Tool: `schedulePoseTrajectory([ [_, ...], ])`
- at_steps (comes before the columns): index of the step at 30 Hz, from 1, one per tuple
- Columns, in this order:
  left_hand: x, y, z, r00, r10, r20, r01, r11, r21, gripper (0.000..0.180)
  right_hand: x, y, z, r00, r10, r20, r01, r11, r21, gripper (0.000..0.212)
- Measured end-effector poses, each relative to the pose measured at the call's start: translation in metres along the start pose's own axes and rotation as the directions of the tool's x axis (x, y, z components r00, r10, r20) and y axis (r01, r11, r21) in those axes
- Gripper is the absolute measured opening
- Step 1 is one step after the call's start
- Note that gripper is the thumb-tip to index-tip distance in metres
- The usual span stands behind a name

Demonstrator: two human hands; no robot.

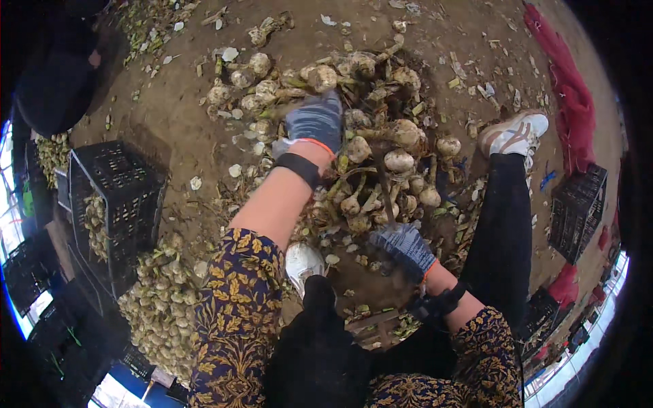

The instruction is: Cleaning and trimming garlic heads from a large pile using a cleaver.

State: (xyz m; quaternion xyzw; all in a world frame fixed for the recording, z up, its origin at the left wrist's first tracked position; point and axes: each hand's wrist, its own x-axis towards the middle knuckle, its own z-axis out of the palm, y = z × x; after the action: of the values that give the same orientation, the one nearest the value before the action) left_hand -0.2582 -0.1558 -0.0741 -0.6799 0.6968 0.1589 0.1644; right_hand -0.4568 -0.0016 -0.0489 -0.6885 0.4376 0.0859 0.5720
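My left hand (314, 122), in a grey knitted glove with an orange cuff, reaches into a heap of garlic bulbs (407, 134) with stalks on the ground. Its fingertips are turned away and blurred, beside a garlic bulb (322, 79); whether they grip it is hidden. Nearer to me, my right hand (403, 250), gloved the same way, is closed. A long, narrow, dark blade-like tool (384, 183) rises from it across the heap; its handle is hidden in the glove. A pale, rounded garlic bulb (398, 161) lies beside the tool.
A black plastic crate (119, 194) stands at left, near a large pile of trimmed garlic (163, 302). Another black crate (577, 212) and a red mesh sack (568, 88) lie at right. My shoes (515, 132) flank the heap. A dark-clothed person (54, 81) is at far left.
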Motion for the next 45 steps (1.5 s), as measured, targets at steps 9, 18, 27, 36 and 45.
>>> schedulePoseTrajectory([
  [9,-0.059,-0.066,0.063,0.995,-0.096,-0.025,0.017,0.414,-0.910,0.064,-0.004,-0.006,0.008,0.983,-0.149,-0.103,0.068,0.831,-0.552,0.018],
  [18,-0.209,-0.084,0.104,0.997,0.062,0.054,0.055,-0.020,-0.998,0.057,0.010,-0.075,0.020,0.998,0.014,-0.067,-0.045,0.866,-0.498,0.037],
  [27,-0.226,-0.067,0.100,0.993,0.101,-0.069,-0.063,-0.060,-0.996,0.066,0.007,-0.091,0.028,0.997,-0.063,0.042,0.075,0.846,-0.527,0.034],
  [36,-0.236,-0.060,0.107,0.948,0.227,0.224,0.315,-0.560,-0.766,0.062,0.011,-0.079,0.017,0.990,-0.036,0.134,0.106,0.820,-0.562,0.032],
  [45,-0.246,-0.057,0.116,0.984,0.179,0.005,0.010,-0.030,-1.000,0.076,0.008,-0.068,0.016,0.989,0.006,0.146,0.080,0.815,-0.574,0.030],
])
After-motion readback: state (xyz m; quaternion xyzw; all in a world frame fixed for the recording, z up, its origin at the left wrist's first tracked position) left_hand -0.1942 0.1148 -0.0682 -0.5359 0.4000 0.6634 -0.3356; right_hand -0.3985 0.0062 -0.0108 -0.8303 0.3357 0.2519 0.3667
